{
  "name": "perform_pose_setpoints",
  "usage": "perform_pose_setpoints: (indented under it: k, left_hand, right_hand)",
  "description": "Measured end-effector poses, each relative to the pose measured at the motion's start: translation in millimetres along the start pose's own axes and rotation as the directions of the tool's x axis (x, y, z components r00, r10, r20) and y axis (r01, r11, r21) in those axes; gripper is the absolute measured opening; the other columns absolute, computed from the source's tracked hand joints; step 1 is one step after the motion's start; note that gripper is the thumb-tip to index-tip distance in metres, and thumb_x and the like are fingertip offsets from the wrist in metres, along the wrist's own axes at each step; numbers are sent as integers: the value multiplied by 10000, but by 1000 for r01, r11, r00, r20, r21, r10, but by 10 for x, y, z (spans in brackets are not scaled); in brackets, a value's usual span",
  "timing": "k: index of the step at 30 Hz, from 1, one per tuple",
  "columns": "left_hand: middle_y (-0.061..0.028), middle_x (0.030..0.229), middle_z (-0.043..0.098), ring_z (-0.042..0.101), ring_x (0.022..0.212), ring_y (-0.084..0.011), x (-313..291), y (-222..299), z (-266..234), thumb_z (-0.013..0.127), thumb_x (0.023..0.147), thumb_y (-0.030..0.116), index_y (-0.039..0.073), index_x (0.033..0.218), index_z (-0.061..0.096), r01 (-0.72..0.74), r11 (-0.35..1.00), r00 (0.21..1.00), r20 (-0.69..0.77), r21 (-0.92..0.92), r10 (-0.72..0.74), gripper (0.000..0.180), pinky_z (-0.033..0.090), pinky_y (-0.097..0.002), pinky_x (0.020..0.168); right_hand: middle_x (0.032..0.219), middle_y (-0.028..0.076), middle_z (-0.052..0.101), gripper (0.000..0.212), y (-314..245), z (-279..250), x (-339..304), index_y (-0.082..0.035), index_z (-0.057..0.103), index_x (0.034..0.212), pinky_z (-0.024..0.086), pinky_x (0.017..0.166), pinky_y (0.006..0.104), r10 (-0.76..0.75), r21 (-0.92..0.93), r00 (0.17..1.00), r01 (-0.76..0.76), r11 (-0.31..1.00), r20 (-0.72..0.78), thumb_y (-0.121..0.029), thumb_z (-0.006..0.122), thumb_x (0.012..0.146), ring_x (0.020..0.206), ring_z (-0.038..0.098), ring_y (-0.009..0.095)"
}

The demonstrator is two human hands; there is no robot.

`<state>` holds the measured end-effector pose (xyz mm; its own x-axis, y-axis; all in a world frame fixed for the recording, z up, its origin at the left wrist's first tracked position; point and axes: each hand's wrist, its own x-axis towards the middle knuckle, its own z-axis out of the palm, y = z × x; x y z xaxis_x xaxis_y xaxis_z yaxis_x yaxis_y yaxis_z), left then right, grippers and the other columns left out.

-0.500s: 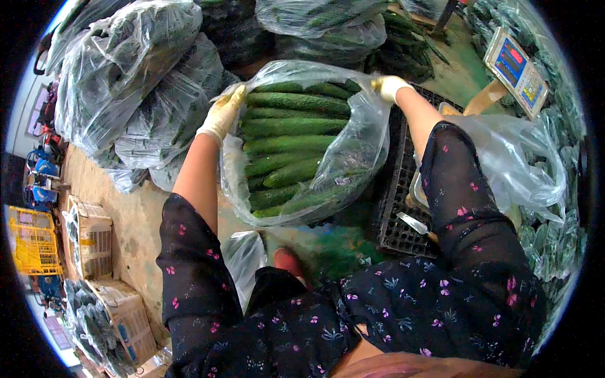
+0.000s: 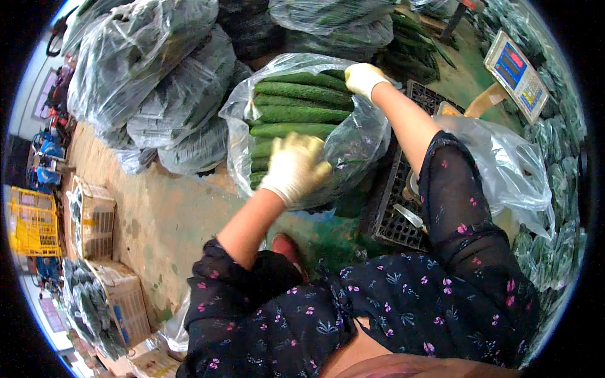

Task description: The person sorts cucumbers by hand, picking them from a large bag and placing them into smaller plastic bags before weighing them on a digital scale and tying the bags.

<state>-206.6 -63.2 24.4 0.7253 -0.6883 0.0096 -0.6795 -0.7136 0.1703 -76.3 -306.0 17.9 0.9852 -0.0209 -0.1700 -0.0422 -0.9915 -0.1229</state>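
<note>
A clear plastic bag (image 2: 364,140) stands in front of me with its mouth wide, full of long green cucumbers (image 2: 301,114) laid in parallel rows. My right hand (image 2: 364,80), in a whitish work glove, grips the bag's rim at its far right corner. Over the near part of the cucumbers is my left hand (image 2: 293,169), gloved the same way, fingers spread and slightly blurred. It covers some of the lower cucumbers. Whether its fingers touch them, I cannot tell.
Large filled plastic bags (image 2: 142,69) are piled at the far left. A black plastic crate (image 2: 394,214) stands right of the bag, with a knife (image 2: 409,215) on it. Farther right are a loose clear bag (image 2: 498,164) and a scale display (image 2: 517,72). Cardboard boxes (image 2: 123,302) stand at left.
My left hand has let go of the bag's left rim and moved right and nearer, over the cucumbers. My right hand keeps the rim and has shifted slightly left.
</note>
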Motion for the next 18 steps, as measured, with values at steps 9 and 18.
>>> perform_pose_setpoints:
  k: [9,18]
  left_hand:
    - [-145,1352,424,349,1271,-398,-623,624,333,584,806,388,101,1302,423,-58,995,983,167,-84,71,595,286,-572,1009]
    - [-110,1368,414,385,1264,-317,-978,732,476,580,803,382,131,1314,418,44,999,968,247,-14,-39,592,275,-591,1005]
  right_hand:
    - [1380,151,362,765,-356,614,-1033,-109,298,1367,347,1024,457,164,426,979,-97,900,-124,-427,638,760,1274,347,347]
    - [1298,232,460,815,38,949,-1702,-74,322,1370,376,1011,372,220,532,974,-153,833,-63,-227,692,660,1211,454,341]
